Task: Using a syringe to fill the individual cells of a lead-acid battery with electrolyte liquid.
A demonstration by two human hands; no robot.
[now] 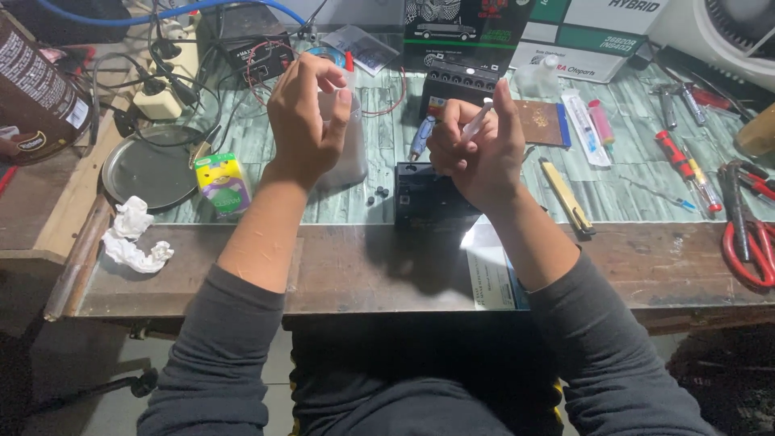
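Bottle [343, 141], clear plastic and tall, is gripped by the left hand [307, 121], fingers wrapped around its upper part, its base down on the green wood-grain mat [638, 173]. What is inside cannot be told through the cloudy wall. A thin clear tube [476, 123] is pinched in the right hand [476, 153], fist closed, the tube slanting up past the thumb. Just below that hand, a black box-shaped battery [424, 198] is set at the mat's front edge, with small dark caps [378, 194] scattered beside it. To the left, a shallow round metal tray [149, 169] is seen bare and dull grey, and next to it a small yellow-green carton [224, 184] is propped. Crumpled white tissue [133, 238] is left on the worn wooden bench [363, 270]. At the far right, red-handled pliers [747, 242] and screwdrivers [686, 165] are laid out.
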